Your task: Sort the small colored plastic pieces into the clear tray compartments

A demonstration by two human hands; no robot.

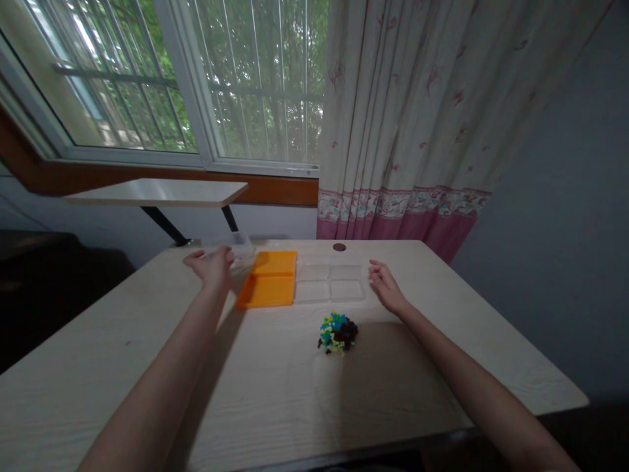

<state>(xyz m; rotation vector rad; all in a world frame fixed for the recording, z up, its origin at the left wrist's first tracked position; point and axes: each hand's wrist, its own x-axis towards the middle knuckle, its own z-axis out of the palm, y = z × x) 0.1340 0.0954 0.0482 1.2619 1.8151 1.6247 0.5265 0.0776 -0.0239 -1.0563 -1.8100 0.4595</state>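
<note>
Head view: left hand [212, 265] beside glossy rectangular orange tray [269, 280].

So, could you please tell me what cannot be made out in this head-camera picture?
Head view: small coloured pieces, too small to tell shape or count.
Head view: clear container beyond the left hand, blurred and partly hidden by the hand; grip unclear.
Head view: clear tray by the right hand, too faint to tell contents.
</note>
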